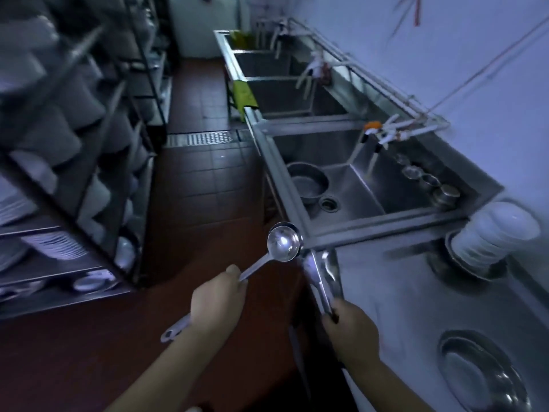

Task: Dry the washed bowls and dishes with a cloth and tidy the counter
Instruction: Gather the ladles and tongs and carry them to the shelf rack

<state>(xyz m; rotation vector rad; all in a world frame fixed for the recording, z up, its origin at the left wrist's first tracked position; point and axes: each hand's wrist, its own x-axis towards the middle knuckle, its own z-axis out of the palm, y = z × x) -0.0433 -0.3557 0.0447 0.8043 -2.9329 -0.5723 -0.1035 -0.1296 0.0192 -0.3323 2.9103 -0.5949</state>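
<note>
My left hand (218,301) grips the handle of a steel ladle (283,241), whose round cup is lifted over the floor beside the counter's front corner. My right hand (349,325) holds metal tongs (322,276) that point up along the steel counter (416,298) edge. On the counter to the right, a stack of white bowls (490,236) leans tilted in a steel dish. A round steel plate (484,373) lies at the near right. No cloth is in view.
A steel sink (356,185) ahead holds a round steel bowl (307,182) near the drain, with small steel cups (427,181) along its back ledge. More sinks run further back. Shelves of stacked white dishes (53,245) fill the left; red tiled floor lies between.
</note>
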